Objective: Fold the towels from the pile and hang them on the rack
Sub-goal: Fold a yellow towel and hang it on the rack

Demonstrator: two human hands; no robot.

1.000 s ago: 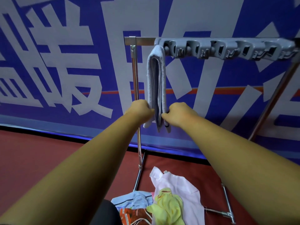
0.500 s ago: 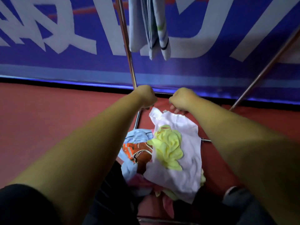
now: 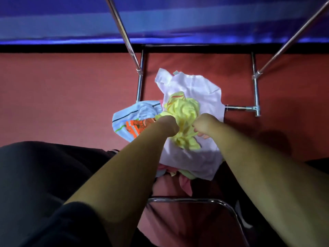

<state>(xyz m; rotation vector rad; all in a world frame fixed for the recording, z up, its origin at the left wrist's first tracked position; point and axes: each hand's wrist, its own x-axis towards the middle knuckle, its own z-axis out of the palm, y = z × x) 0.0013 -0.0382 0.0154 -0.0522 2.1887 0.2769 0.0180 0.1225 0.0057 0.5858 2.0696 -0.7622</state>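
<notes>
A pile of towels lies on the red floor between the rack's legs. On top sits a crumpled yellow towel, over a wide white towel. A light blue towel with orange print lies at the left. My left hand and my right hand are down at the yellow towel, one on each side, fingers curled into its folds. The rack's chrome poles rise out of the top of the view. The rack's top bar and the hung towel are out of sight.
The rack's chrome base frames the pile behind and to the right. A chrome tube crosses near my legs. A blue banner wall stands behind. Red floor stretches to the left.
Both hands let go of the grey towel hung on the rack and dropped to the pile. They have closed on the yellow towel. The view tilted down, losing the rack's top.
</notes>
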